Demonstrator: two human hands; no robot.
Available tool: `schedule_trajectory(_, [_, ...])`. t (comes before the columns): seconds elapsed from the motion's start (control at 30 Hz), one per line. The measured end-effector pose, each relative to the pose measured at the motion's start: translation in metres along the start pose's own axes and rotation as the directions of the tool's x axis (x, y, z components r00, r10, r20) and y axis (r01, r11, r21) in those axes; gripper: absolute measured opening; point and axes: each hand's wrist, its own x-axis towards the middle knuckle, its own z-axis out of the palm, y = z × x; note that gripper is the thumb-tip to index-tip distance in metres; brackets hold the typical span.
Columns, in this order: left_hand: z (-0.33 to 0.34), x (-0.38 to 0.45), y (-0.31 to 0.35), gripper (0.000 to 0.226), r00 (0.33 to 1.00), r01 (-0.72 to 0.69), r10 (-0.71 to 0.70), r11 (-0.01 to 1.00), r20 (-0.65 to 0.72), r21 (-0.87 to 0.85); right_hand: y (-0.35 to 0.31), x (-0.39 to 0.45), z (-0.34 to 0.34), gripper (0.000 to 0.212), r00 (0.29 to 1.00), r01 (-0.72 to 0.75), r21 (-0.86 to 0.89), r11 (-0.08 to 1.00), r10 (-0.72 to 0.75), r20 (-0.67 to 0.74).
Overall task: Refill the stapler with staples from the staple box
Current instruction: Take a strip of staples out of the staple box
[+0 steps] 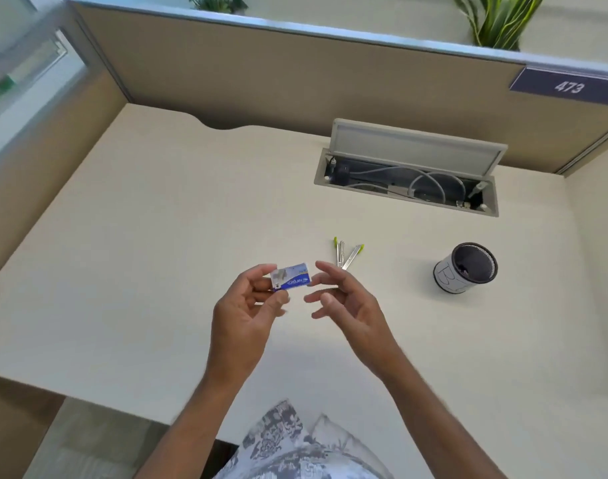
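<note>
Blue staple box (291, 277) pinched in left hand (242, 314), right hand (344, 299) open beside it

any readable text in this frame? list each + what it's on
"473": white digits on the dark blue plate fixed to the cubicle partition, top right.
"Kangaro": brand print on the blue staple box held in the left hand, seen upside down; partly blurred, smaller print unreadable.
Hand-drawn marks on the white band of the mesh pen cup: not legible.

I count one staple box (291, 277) in my left grip (242, 314), one stapler (347, 254), one mesh cup (466, 267), two plants (496, 19).
</note>
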Motion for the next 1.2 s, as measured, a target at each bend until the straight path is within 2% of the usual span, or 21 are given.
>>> schedule_trajectory(0.13, [0.003,-0.01,0.027,0.04,0.995,-0.002,0.011,0.996,0.094,-0.09,-0.026,-0.02,0.006,0.051,0.997,0.067,0.007,0.998,-0.066,-0.041])
schedule_trajectory(0.3, [0.006,-0.028,0.055,0.046,0.986,0.027,0.009,0.977,0.168,-0.211,-0.041,-0.033,0.008,0.036,0.972,0.171,-0.044,0.984,-0.176,-0.158])
schedule_trajectory(0.37, [0.009,-0.035,0.06,0.045,0.986,0.046,0.003,0.955,0.164,-0.292,-0.047,-0.037,0.01,0.034,0.962,0.198,-0.058,0.979,-0.205,-0.183])
schedule_trajectory(0.5, [0.018,-0.047,0.067,0.025,0.994,0.076,-0.037,0.918,0.106,-0.388,-0.054,-0.042,0.012,0.033,0.95,0.232,-0.1,0.968,-0.248,-0.189])
schedule_trajectory(0.9, [0.021,-0.05,0.067,0.007,0.986,0.16,-0.117,0.87,0.121,-0.466,-0.063,-0.054,0.006,0.033,0.972,0.166,-0.082,0.983,-0.177,-0.154])
schedule_trajectory(1.2, [0.023,-0.047,0.07,0.022,0.989,0.143,-0.113,0.883,0.093,-0.448,-0.074,-0.056,0.003,0.026,0.969,0.13,0.014,0.991,-0.124,-0.215])
